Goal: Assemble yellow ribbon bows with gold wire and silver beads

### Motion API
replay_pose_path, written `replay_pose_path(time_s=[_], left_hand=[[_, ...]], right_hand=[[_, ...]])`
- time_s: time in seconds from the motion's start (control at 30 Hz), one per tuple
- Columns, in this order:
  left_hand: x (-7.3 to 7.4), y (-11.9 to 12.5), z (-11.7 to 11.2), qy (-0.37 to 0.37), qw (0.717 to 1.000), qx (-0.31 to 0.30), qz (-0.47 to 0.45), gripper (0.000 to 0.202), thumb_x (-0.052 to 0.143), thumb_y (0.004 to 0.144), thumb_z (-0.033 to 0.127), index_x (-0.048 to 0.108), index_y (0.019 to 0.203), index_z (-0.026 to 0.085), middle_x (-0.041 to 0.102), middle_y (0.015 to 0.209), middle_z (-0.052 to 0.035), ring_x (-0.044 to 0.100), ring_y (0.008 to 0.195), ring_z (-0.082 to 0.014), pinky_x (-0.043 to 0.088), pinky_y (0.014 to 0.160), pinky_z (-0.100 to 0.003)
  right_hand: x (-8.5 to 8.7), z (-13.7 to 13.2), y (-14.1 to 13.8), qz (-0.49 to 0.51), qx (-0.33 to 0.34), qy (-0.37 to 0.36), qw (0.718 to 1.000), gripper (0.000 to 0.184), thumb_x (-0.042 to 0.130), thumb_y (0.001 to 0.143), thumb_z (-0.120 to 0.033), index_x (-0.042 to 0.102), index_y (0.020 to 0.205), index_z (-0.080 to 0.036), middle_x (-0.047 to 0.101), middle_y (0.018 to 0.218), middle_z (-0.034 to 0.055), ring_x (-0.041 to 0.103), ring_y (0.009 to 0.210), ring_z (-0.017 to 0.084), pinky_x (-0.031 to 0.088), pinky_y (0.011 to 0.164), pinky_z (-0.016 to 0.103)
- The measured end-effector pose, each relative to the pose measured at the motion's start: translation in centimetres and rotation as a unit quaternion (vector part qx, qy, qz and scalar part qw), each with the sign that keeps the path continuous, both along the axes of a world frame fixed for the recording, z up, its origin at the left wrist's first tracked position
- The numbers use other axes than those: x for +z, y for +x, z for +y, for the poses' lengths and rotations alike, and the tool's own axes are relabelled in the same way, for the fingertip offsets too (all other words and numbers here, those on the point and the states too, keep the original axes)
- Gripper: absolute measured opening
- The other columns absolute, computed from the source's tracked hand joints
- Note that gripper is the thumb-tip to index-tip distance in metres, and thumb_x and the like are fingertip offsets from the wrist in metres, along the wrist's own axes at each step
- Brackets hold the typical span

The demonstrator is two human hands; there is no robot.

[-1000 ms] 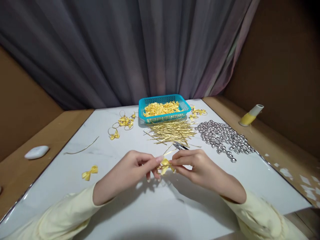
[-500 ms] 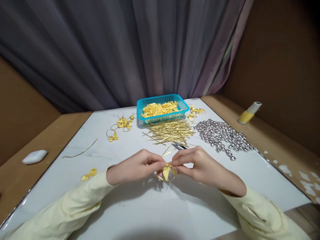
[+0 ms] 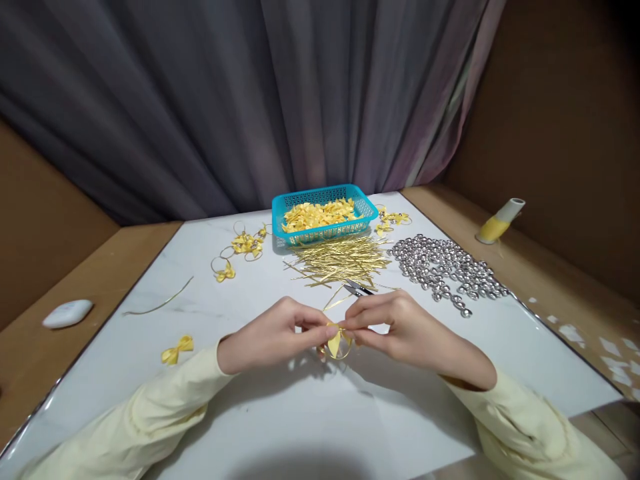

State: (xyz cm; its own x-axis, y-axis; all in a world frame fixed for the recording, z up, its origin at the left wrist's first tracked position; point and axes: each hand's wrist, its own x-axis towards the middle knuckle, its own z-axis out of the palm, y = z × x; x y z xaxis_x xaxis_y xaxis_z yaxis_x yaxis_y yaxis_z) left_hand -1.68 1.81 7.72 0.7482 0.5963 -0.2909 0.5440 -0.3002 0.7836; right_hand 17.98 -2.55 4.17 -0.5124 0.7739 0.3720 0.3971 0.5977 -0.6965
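Over the front middle of the white table, my left hand (image 3: 290, 330) pinches a yellow ribbon bow (image 3: 334, 344) between thumb and fingers. A thin gold wire loop (image 3: 345, 356) hangs below the bow. From the other side, my right hand (image 3: 395, 323) has its thumb and fingertips closed at the gold wire beside the bow. The fingertips hide where wire and ribbon meet. Just beyond the hands lie black-handled thread snips (image 3: 357, 288) and a bent gold wire (image 3: 336, 303). A loose yellow bow (image 3: 178, 349) rests near my left sleeve.
A blue basket (image 3: 367, 215) of yellow bows stands at the back. Before it lies a heap of gold wires (image 3: 340, 261). Silver beads (image 3: 440, 267) spread on the right. Looped bows (image 3: 245, 245) lie left; a yellow thread spool (image 3: 500, 223) and white oval object (image 3: 67, 313) stand at the sides.
My left thumb has shifted slightly right over the bow, now covering more of its top. My right hand stays almost in the same place. The whole view has shifted slightly.
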Motion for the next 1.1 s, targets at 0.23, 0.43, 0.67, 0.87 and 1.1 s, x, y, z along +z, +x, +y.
replay_pose_path(time_s=[0.23, 0.43, 0.67, 0.87, 1.1], left_hand=[[-0.2, 0.0, -0.3, -0.006, 1.0, 0.025, -0.011, 0.032, 0.043, 0.083, 0.032, 0.067, 0.075, 0.012, 0.065, 0.065, -0.0036, 0.056, 0.061, -0.0117, 0.041, 0.057, -0.019], [-0.1, 0.1, -0.8, 0.045, 0.998, 0.037, -0.02, 0.03, 0.043, 0.083, 0.029, 0.068, 0.075, 0.013, 0.065, 0.065, -0.0022, 0.053, 0.057, -0.0095, 0.039, 0.054, -0.018], [-0.1, 0.1, -1.2, 0.112, 0.992, 0.053, -0.001, 0.031, 0.043, 0.084, 0.03, 0.067, 0.071, 0.014, 0.064, 0.061, 0.0001, 0.05, 0.054, -0.0085, 0.036, 0.052, -0.018], [-0.8, -0.2, -1.1, 0.189, 0.98, 0.062, 0.012, 0.034, 0.04, 0.086, 0.031, 0.067, 0.076, 0.014, 0.062, 0.06, 0.0003, 0.048, 0.052, -0.0083, 0.033, 0.05, -0.019], [-1.7, -0.3, -1.1, 0.236, 0.97, 0.055, 0.0, 0.032, 0.039, 0.086, 0.026, 0.067, 0.074, 0.013, 0.062, 0.061, -0.0003, 0.046, 0.051, -0.0075, 0.033, 0.051, -0.019]], right_hand=[[-0.1, -0.1, 0.1, -0.009, 0.0, 0.033, 0.999, 0.019, 0.051, 0.081, -0.013, 0.069, 0.088, -0.016, 0.066, 0.084, 0.005, 0.06, 0.072, 0.011, 0.046, 0.066, 0.022], [0.9, -0.2, 0.6, -0.007, -0.026, 0.006, 1.0, 0.018, 0.053, 0.08, -0.012, 0.069, 0.085, -0.018, 0.067, 0.081, 0.0036, 0.061, 0.07, 0.012, 0.047, 0.064, 0.023], [1.5, -0.2, 1.2, 0.039, -0.062, 0.0, 0.997, 0.014, 0.056, 0.079, -0.015, 0.069, 0.077, -0.02, 0.068, 0.076, 0.0022, 0.062, 0.069, 0.013, 0.048, 0.063, 0.024], [1.9, -0.5, 1.6, 0.095, -0.104, -0.061, 0.988, 0.014, 0.056, 0.08, -0.021, 0.066, 0.071, -0.018, 0.066, 0.074, 0.003, 0.061, 0.068, 0.013, 0.047, 0.063, 0.025], [2.2, -1.0, 1.5, 0.249, -0.115, -0.129, 0.953, 0.014, 0.056, 0.081, -0.028, 0.057, 0.071, -0.018, 0.066, 0.076, 0.0052, 0.06, 0.075, 0.015, 0.048, 0.068, 0.029]])
